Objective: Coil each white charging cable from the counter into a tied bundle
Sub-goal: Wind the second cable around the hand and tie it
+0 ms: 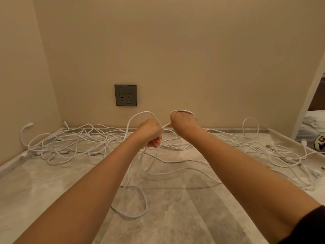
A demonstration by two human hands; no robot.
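Above the counter's middle, both hands work one white charging cable.
Left hand (pixel 151 132) clenches hanging loops; right hand (pixel 181 124) pinches the short strand (pixel 166 125) running sideways between them; other cables (pixel 73 143) sprawl along the counter (pixel 184 217) back edge.

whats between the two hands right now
In the head view, a short stretch of the white cable bridges the gap between the left hand and the right hand; both hold it above the counter.

A square grey wall socket (pixel 125 95) sits low on the beige wall (pixel 175 50); at far right, white bedding (pixel 314 120) and a white object with red-and-dark markings (pixel 320 141) (cropped, unidentifiable).
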